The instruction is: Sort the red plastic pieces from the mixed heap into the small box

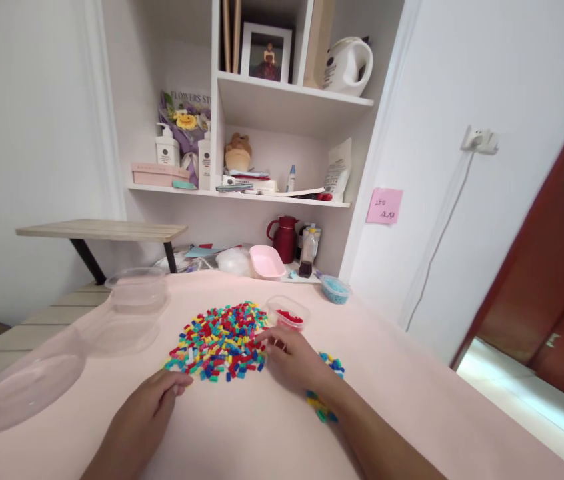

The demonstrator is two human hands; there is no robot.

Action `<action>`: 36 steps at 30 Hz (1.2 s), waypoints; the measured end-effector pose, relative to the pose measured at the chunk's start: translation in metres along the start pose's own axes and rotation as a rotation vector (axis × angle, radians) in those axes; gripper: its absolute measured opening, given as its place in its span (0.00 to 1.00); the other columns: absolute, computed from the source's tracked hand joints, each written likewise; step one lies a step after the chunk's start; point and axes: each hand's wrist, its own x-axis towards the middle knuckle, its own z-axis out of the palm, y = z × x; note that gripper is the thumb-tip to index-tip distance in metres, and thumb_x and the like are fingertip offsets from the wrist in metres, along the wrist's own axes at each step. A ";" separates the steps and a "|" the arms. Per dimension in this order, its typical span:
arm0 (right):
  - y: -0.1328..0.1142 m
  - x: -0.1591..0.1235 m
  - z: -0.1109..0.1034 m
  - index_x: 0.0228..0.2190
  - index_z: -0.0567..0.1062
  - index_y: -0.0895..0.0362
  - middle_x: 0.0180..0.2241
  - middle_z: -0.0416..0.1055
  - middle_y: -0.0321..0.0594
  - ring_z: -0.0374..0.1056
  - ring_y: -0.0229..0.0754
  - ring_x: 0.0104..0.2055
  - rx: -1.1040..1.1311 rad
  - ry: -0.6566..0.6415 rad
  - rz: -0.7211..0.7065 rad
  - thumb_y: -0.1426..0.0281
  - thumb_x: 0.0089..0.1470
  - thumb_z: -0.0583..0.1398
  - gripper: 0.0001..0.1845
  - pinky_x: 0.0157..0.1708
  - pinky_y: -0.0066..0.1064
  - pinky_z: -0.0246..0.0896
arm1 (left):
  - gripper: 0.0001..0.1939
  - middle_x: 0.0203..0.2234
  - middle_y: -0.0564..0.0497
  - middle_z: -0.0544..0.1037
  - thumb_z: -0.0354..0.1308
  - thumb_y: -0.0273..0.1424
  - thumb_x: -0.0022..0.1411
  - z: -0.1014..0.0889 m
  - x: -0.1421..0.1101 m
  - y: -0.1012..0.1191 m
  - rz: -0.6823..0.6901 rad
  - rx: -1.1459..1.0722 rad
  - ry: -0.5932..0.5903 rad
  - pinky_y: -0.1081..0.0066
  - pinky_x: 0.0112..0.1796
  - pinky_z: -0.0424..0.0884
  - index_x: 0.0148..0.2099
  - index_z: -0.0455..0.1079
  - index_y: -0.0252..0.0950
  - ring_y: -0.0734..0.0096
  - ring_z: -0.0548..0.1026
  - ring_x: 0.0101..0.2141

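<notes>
Plastic tub (282,302) (red pieces (290,317) inside)

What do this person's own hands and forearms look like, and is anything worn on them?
The left hand and right hand are bare, with no gloves, rings or watch visible. No sleeve shows on the left forearm or right forearm.

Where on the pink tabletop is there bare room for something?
The pink tabletop is bare between the left hand and right forearm, nearer than the large brick pile, and right of that forearm. It is crowded at the pile and red-brick tub, and along the left with clear plasticware.
</notes>
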 end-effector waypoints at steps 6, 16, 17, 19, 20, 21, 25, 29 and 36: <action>0.013 0.000 0.002 0.50 0.74 0.50 0.41 0.72 0.42 0.68 0.43 0.42 -0.257 0.032 0.178 0.74 0.57 0.53 0.21 0.42 0.30 0.57 | 0.16 0.34 0.52 0.83 0.48 0.35 0.58 -0.002 0.000 0.005 -0.006 -0.012 0.013 0.70 0.40 0.76 0.36 0.79 0.43 0.66 0.80 0.37; 0.007 0.001 0.002 0.40 0.77 0.52 0.38 0.72 0.40 0.67 0.40 0.37 -0.358 -0.067 0.239 0.73 0.55 0.55 0.13 0.34 0.27 0.52 | 0.16 0.33 0.52 0.83 0.49 0.35 0.56 -0.002 0.001 0.005 -0.008 -0.017 0.014 0.69 0.40 0.76 0.36 0.79 0.43 0.65 0.81 0.37; 0.008 0.001 0.001 0.38 0.77 0.52 0.38 0.72 0.39 0.66 0.39 0.36 -0.353 -0.072 0.245 0.73 0.53 0.57 0.12 0.34 0.27 0.51 | 0.16 0.33 0.52 0.83 0.49 0.35 0.56 -0.002 0.001 0.006 -0.009 -0.018 0.012 0.69 0.39 0.76 0.36 0.79 0.43 0.66 0.81 0.36; 0.010 0.002 0.000 0.34 0.76 0.54 0.36 0.72 0.38 0.66 0.38 0.35 -0.350 -0.078 0.259 0.72 0.51 0.59 0.08 0.33 0.27 0.50 | 0.17 0.33 0.52 0.83 0.49 0.35 0.57 -0.003 0.001 0.006 -0.009 -0.018 0.008 0.69 0.39 0.76 0.36 0.79 0.43 0.66 0.81 0.37; 0.011 0.002 0.000 0.33 0.75 0.54 0.35 0.72 0.37 0.65 0.38 0.34 -0.351 -0.078 0.267 0.72 0.50 0.59 0.06 0.32 0.27 0.49 | 0.17 0.33 0.52 0.83 0.48 0.35 0.57 -0.002 0.001 0.005 -0.009 -0.016 0.009 0.69 0.40 0.76 0.36 0.79 0.43 0.65 0.81 0.37; 0.012 0.002 0.000 0.33 0.75 0.54 0.35 0.72 0.37 0.65 0.38 0.34 -0.348 -0.076 0.272 0.72 0.50 0.60 0.06 0.32 0.27 0.49 | 0.16 0.33 0.52 0.83 0.49 0.36 0.56 -0.002 0.001 0.004 -0.010 -0.012 0.014 0.69 0.39 0.76 0.36 0.79 0.43 0.65 0.81 0.37; 0.015 0.001 0.001 0.42 0.76 0.50 0.38 0.72 0.37 0.66 0.38 0.35 -0.343 -0.047 0.233 0.72 0.53 0.58 0.14 0.33 0.27 0.50 | 0.16 0.34 0.52 0.84 0.50 0.37 0.56 0.000 0.002 0.000 -0.014 -0.007 0.033 0.69 0.39 0.76 0.36 0.79 0.44 0.65 0.81 0.37; 0.014 0.001 0.003 0.44 0.77 0.45 0.39 0.72 0.37 0.68 0.40 0.38 -0.387 -0.054 0.212 0.70 0.58 0.54 0.16 0.34 0.28 0.51 | 0.15 0.34 0.52 0.84 0.50 0.36 0.55 0.000 0.003 -0.001 -0.005 -0.009 0.026 0.70 0.41 0.76 0.36 0.79 0.44 0.66 0.81 0.37; 0.008 0.004 0.003 0.35 0.78 0.50 0.37 0.76 0.36 0.68 0.40 0.38 -0.392 -0.029 0.248 0.73 0.53 0.56 0.12 0.33 0.27 0.51 | 0.16 0.34 0.53 0.84 0.49 0.36 0.56 -0.001 0.003 0.001 -0.001 -0.009 0.026 0.71 0.40 0.76 0.35 0.79 0.44 0.66 0.81 0.37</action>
